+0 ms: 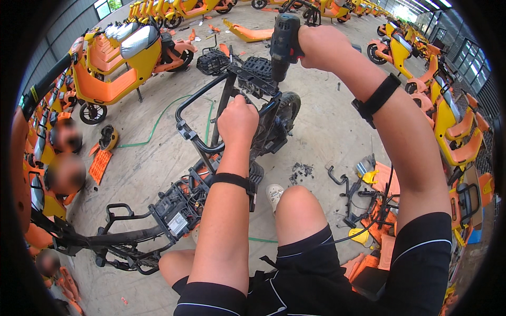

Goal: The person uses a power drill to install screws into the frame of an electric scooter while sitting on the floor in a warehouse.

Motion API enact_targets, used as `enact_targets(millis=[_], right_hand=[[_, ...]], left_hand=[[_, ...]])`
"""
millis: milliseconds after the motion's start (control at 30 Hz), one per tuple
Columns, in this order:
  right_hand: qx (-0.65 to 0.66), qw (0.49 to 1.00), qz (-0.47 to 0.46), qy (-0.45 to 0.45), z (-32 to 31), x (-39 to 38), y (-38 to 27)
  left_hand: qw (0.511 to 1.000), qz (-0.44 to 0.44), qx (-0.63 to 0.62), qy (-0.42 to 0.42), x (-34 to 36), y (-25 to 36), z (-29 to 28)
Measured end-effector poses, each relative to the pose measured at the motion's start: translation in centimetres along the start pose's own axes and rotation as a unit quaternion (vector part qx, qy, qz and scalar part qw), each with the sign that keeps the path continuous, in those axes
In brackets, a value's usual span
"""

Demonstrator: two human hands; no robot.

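A stripped scooter frame (188, 108) of black tubes stands before me, its rear end with the wheel (290, 108) pointing away. My right hand (326, 48) is wrapped round the grip of a dark cordless drill (285, 39). The drill is held upright with its chuck down, its nose over the rear part of the frame; the bit's tip is hard to make out. Lower and to the left, my left hand (238, 122) is closed at a tube of the frame. Wiring and a silver-labelled box (178, 223) lie exposed in the frame's middle.
Small black parts (302, 172) lie on the floor right of the frame. Orange and yellow panels (385, 231) and black brackets (352, 197) are piled at my right. A green hose (153, 138) crosses the floor. Yellow scooters (113, 87) stand in rows on both sides.
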State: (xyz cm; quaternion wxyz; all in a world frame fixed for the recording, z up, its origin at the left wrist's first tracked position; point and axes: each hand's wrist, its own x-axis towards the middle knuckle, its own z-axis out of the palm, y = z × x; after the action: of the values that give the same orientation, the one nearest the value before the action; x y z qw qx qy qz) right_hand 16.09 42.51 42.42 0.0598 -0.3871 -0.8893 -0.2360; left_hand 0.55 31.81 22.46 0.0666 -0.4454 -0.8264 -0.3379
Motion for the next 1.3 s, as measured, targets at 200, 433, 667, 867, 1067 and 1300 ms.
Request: enact_targets(millis=[200,433,667,867,1067,1300], right_hand=[[-0.002,1.000,0.007,-0.007,-0.3,-0.3,-0.1],[-0.003,1.000,0.013,-0.018,-0.2,-0.4,-0.1],[-0.002,1.000,-0.012,0.003,0.7,0.5,0.3],[-0.011,1.000,0.005,-0.024,0.0,0.2,-0.1],[-0.006,1.000,0.009,-0.021,-0.1,-0.5,-0.2],[0.006,1.000,-0.001,-0.003,0.6,-0.2,0.3]], left_hand=[[1.000,0.007,-0.005,0.013,-0.1,-0.1,0.2],[1.000,0.012,-0.007,0.019,0.0,-0.1,0.4],[1.000,0.015,-0.005,0.022,-0.1,0.1,0.2],[1.000,0.016,-0.005,0.020,-0.1,0.0,0.3],[1.000,0.012,0.001,0.020,0.0,-0.2,0.4],[1.000,0.011,0.010,0.017,0.0,-0.1,0.3]])
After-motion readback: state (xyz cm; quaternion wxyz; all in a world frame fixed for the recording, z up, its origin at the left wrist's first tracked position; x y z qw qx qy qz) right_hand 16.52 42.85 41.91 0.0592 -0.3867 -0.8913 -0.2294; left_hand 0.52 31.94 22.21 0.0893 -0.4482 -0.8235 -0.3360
